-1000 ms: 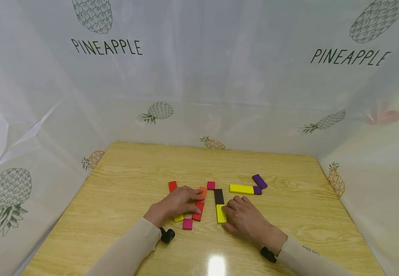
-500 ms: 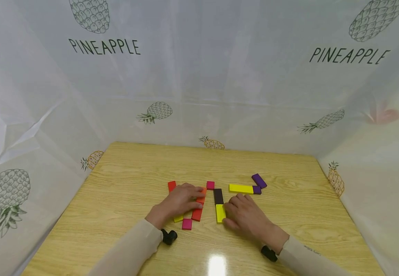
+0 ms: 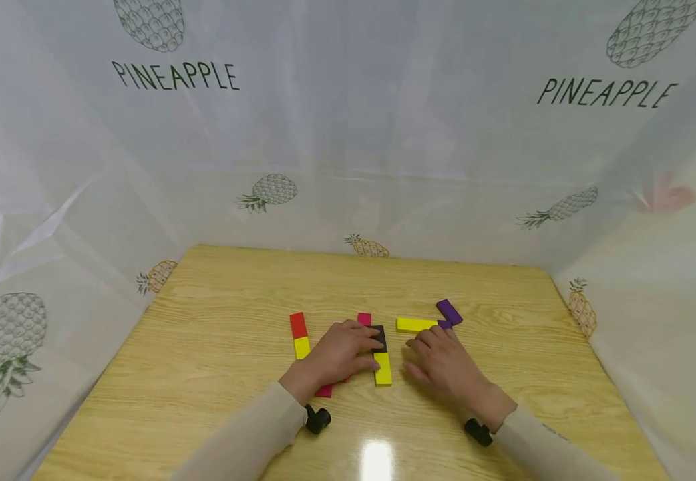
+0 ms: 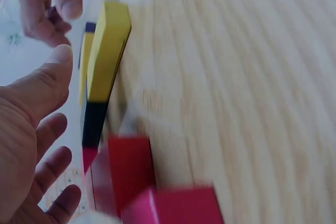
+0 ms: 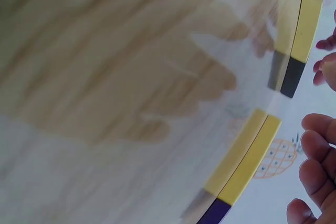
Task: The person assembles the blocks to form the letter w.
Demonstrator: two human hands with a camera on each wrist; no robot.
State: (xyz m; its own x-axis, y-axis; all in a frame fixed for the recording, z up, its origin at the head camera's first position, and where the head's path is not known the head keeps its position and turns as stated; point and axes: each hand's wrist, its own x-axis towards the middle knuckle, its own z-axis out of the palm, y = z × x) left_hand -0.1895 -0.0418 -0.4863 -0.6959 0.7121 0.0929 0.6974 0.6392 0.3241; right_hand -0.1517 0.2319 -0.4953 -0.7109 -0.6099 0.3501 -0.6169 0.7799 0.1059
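Observation:
My left hand (image 3: pixel 338 354) reaches over the row of blocks, its fingers across the black block (image 3: pixel 382 332) and the thumb by the yellow block (image 3: pixel 383 375) at its near end. In the left wrist view the fingers are loosely spread beside the yellow block (image 4: pixel 107 51), gripping nothing. My right hand (image 3: pixel 449 373) hovers right of that row, fingers relaxed and slightly bent with nothing in them. Its fingertips overlap the purple block at the end of another yellow block (image 3: pixel 415 325). Under my left hand, the orange and red blocks are mostly hidden.
A red block (image 3: pixel 298 325) and a yellow one (image 3: pixel 302 347) form a line at left. Magenta blocks (image 3: pixel 364 318) lie behind and in front of the left hand. A slanted purple block (image 3: pixel 449 311) lies farther back. A pineapple-print sheet (image 3: pixel 348 133) encloses the wooden table (image 3: pixel 252 280).
My left hand has moved right, from the orange and red blocks to the black and yellow ones. My right hand has left the yellow block, shifting right and slightly away from me.

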